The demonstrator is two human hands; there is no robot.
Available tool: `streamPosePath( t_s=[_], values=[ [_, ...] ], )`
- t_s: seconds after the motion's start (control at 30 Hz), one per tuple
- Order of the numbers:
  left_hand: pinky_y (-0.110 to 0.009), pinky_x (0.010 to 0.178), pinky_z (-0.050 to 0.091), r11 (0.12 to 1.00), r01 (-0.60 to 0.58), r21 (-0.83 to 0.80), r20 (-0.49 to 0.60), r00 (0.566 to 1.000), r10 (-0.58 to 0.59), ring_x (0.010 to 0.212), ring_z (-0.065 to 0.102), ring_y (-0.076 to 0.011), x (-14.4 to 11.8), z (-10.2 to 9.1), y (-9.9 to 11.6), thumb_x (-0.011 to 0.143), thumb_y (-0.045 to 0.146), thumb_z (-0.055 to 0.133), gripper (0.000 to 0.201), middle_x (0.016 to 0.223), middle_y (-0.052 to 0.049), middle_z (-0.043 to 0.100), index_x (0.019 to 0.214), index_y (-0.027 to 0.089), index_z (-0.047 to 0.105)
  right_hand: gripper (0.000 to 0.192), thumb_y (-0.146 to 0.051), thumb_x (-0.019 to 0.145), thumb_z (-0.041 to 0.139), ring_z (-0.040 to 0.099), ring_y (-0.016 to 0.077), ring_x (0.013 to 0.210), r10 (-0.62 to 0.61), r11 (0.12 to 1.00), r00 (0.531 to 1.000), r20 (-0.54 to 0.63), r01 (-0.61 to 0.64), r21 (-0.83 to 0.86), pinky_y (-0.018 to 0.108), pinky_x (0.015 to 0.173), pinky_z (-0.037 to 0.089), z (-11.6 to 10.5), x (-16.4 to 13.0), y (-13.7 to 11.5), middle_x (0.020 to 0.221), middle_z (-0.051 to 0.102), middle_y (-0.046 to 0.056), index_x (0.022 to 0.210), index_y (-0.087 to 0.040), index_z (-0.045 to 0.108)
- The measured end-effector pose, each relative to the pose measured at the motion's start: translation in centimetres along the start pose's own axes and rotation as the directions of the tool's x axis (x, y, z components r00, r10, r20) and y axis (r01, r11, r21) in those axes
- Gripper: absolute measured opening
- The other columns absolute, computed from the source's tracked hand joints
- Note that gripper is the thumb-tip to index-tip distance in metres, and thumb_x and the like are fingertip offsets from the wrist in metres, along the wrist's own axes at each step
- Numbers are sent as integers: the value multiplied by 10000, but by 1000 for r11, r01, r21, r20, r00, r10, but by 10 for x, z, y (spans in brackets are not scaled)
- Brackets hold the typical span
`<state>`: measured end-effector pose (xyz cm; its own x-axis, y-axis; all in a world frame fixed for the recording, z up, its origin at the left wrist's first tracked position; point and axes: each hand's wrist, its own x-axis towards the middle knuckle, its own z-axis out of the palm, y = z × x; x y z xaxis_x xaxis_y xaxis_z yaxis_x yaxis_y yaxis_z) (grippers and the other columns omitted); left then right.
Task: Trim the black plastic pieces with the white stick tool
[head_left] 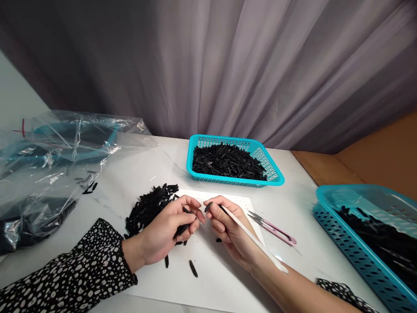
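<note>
Small black pieces (184, 228) sit bunched in the left hand (166, 234), fingers curled round them, above a white sheet (224, 278) on the table (130, 174). Far left lies a clear plastic bag (48, 161); a loose black pile (148, 208) sits just left of the hand. The right hand (231, 232) pinches one black piece (208, 207) and grips a white stick (254, 241). Pink snips (273, 228) lie right of it. Two teal baskets, one behind (275, 171), one far right (355, 256), hold more.

Black pieces (148, 208): matt plastic. Baskets (275, 176): glossy teal perforated plastic. Bag (48, 165): clear crinkled film, shiny. Sheet (224, 269): matt white paper. Snips (272, 227): pink plastic handles, metal blades. Curtain (228, 65): soft cloth.
</note>
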<state>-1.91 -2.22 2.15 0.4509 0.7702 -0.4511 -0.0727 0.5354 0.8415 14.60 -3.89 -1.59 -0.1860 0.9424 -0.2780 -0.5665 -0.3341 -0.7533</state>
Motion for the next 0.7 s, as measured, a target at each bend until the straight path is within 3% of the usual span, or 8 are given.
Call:
streamPosePath(
  t_s=[0.17, 0.37, 0.53, 0.7],
  values=[
    [-176, 508, 254, 999, -17, 44, -28, 999, 19, 557, 408, -41, 2, -2, -5, 911, 360, 600, 223, 848, -19, 636, 1025, 181, 531, 350, -425, 678, 859, 248, 11, 441, -5, 1000, 999, 37, 5, 15, 146, 363, 90, 0, 1, 0, 647, 563, -21, 863, -167, 711],
    [-174, 505, 251, 996, -6, 94, -80, 997, 14, 522, 399, -42, 1, 1, -3, 830, 530, 674, 398, 691, 1, 624, 815, 170, 505, 355, -421, 668, 859, 243, 21, 438, -1, 1000, 1000, 19, 1, -5, 161, 361, 83, 2, 0, -1, 638, 551, -22, 848, -160, 700],
    [-177, 469, 198, 998, -17, 57, -125, 992, 24, 498, 362, -42, 0, 1, 0, 753, 546, 745, 458, 586, 50, 549, 766, 182, 468, 336, -435, 725, 811, 257, 22, 435, -11, 999, 999, 41, 13, -40, 164, 361, 89, 3, -1, -3, 670, 561, -18, 855, -158, 674],
    [-182, 448, 166, 997, -68, 37, -111, 991, 72, 469, 351, -30, 0, 0, -2, 767, 545, 735, 464, 591, 48, 564, 748, 178, 451, 315, -480, 867, 619, 247, 29, 369, -24, 998, 991, 135, 32, -54, 183, 345, 137, 3, -4, -2, 615, 583, -18, 789, -177, 575]
  ],
)
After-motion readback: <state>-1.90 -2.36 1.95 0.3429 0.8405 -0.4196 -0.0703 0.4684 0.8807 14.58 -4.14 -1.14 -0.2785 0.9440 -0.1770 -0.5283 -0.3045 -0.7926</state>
